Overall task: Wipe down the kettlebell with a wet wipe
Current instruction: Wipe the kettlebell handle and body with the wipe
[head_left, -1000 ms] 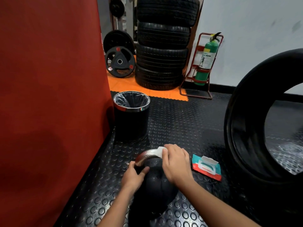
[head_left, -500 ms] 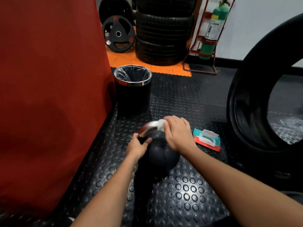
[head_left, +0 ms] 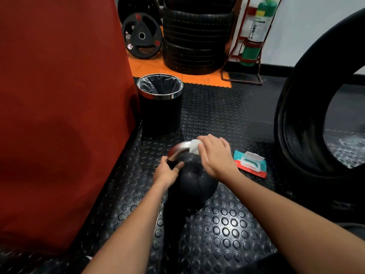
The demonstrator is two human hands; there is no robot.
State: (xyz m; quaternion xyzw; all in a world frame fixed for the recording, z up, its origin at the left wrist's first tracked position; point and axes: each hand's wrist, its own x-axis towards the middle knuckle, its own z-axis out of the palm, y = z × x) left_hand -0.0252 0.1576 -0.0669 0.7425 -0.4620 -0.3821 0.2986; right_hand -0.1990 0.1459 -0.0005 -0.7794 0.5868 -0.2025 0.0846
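head view: kettlebell [head_left: 194, 182] near bin [head_left: 161, 115]

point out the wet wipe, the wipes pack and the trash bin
wet wipe [head_left: 194, 147], head view, white fold on the kettlebell handle
wipes pack [head_left: 250, 164], head view, its white flip lid
trash bin [head_left: 161, 115], head view, black side wall

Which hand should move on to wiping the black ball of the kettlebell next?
The right hand: it holds the wet wipe against the kettlebell handle, just above the ball. The left hand grips the handle's base, probably steadying it.
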